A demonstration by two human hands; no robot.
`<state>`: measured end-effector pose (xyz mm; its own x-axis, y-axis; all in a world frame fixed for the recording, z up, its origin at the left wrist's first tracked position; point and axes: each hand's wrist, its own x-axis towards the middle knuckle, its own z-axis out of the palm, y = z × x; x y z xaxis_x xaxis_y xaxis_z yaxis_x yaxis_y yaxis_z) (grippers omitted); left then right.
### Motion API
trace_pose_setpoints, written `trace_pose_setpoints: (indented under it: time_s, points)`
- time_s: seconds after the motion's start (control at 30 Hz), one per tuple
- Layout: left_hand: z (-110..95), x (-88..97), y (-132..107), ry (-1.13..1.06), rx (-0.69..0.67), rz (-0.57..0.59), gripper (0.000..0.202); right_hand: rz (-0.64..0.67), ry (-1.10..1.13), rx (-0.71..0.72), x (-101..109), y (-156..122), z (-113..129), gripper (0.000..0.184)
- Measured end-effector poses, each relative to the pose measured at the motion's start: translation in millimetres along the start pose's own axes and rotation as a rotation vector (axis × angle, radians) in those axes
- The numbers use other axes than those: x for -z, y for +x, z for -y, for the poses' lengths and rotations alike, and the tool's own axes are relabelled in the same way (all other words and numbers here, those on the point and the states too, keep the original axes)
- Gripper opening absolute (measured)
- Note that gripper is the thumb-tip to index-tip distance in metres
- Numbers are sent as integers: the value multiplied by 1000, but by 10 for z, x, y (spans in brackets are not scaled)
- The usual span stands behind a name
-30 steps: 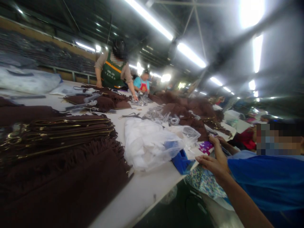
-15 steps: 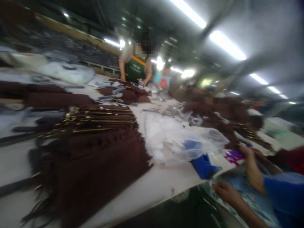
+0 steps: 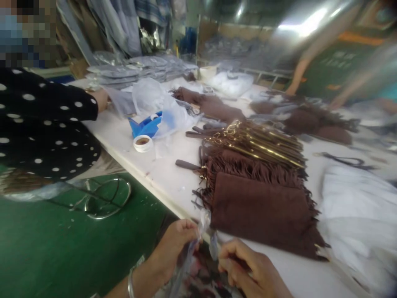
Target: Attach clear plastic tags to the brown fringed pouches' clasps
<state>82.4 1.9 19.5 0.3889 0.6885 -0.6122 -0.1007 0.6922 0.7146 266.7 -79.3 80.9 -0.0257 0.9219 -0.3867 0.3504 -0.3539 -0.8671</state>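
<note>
At the table's near edge, my left hand (image 3: pixel 175 244), with a silver bangle at its wrist, is closed in a pinch on a crumpled strip of clear plastic (image 3: pixel 204 222). My right hand (image 3: pixel 243 265) is also closed, its fingers curled around a small greyish piece of plastic (image 3: pixel 214 247). Whether the two pieces are joined, I cannot tell. Just beyond both hands lies a pile of brown fringed bags (image 3: pixel 263 211), with gold zips and short wrist straps (image 3: pixel 187 165). The fingertips are slightly blurred.
White plastic bags (image 3: pixel 359 215) lie to the right. A tape roll (image 3: pixel 143 143) and a blue tape dispenser (image 3: pixel 144 126) stand at left. A co-worker in a dotted top (image 3: pixel 46 107) is on the left; another in a green apron (image 3: pixel 344 62) is across the table.
My view has swung left and down. My two hands and the plastic now show at the bottom. The blue-sleeved person's hands at right have left the view.
</note>
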Motion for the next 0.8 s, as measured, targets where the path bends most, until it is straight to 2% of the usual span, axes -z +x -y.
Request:
trace_pose_setpoints:
  time_s: [0.1,0.2,0.4,0.67,0.8]
  points:
    - [12,-5,21,21,-44,-10,19,47,-86,35,-132,335,245,18]
    - [34,-4,49,37,-107,-26,23,18,-133,21,-226,475,240,17]
    - [79,15,94,69,-181,-10,16,-78,-332,89,-326,512,98,23]
    - [159,70,115,83,-179,50,15,-124,-672,89,-424,513,155,25]
    - [153,85,86,91,-194,60,13,-174,-762,147,-466,517,130,25]
